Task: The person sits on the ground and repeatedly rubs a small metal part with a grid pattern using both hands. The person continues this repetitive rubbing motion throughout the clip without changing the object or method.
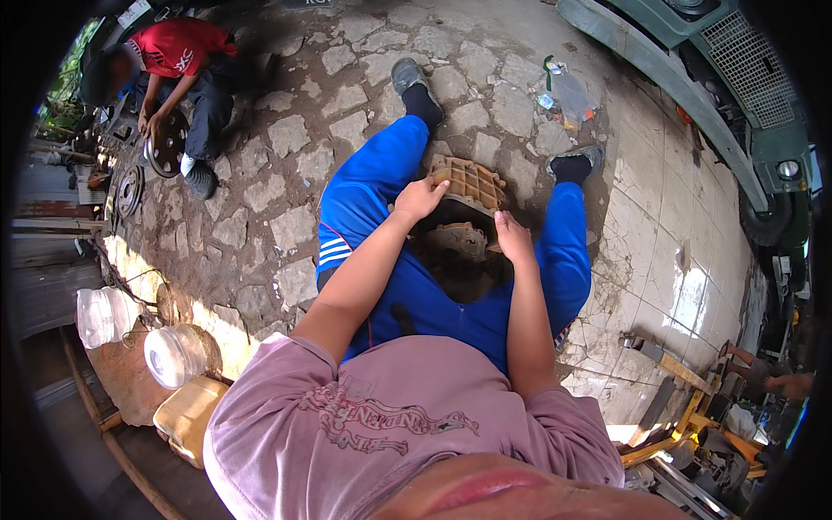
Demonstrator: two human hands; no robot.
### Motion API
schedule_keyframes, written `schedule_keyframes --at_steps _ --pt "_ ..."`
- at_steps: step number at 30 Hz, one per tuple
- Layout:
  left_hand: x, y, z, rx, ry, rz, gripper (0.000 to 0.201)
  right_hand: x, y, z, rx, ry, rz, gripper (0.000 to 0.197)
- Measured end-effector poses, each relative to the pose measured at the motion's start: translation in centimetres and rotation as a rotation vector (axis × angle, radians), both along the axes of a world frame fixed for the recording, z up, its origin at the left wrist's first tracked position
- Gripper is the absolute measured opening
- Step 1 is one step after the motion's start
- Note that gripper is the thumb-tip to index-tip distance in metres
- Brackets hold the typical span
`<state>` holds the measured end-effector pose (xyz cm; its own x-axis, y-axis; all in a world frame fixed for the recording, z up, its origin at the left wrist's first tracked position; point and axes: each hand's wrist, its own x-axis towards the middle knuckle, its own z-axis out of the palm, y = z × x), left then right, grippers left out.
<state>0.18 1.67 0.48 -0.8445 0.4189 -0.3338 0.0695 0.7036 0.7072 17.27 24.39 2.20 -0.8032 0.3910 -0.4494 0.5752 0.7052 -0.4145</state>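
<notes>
Between my spread legs a rusty brown metal casting (472, 180), ribbed in a grid on its upper face, is tipped up on edge. My left hand (419, 198) grips its left edge, thumb on top and the other fingers mostly hidden. At its lower right edge, my right hand (513, 234) holds on with the fingers pointing forward; their tips are partly out of sight. Under the casting, in shadow, a round rusty part with a notched rim (461, 241) shows. I cannot tell whether the two pieces are joined.
At the far left a person in a red shirt (178, 48) handles a round metal disc (167, 143); another disc (130, 191) lies nearby. Clear plastic containers (176, 355) and a yellowish jerrycan (192, 419) stand lower left. A green vehicle (737, 78) is at right, plastic litter (568, 95) ahead.
</notes>
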Motion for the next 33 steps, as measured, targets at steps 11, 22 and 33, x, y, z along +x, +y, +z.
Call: schedule_keyframes --at_steps 11,22,33 --pt "0.0 -0.4 -0.5 0.007 0.012 -0.020 0.072 -0.1 0.0 1.5 -0.042 -0.015 0.006 0.078" --pt "-0.6 -0.9 -0.5 0.093 -0.059 0.048 0.067 -0.3 1.2 0.1 -0.078 -0.024 -0.020 0.077" --pt "-0.4 -0.8 1.3 0.020 0.105 0.212 0.040 0.3 0.6 -0.3 -0.025 0.015 0.007 0.076"
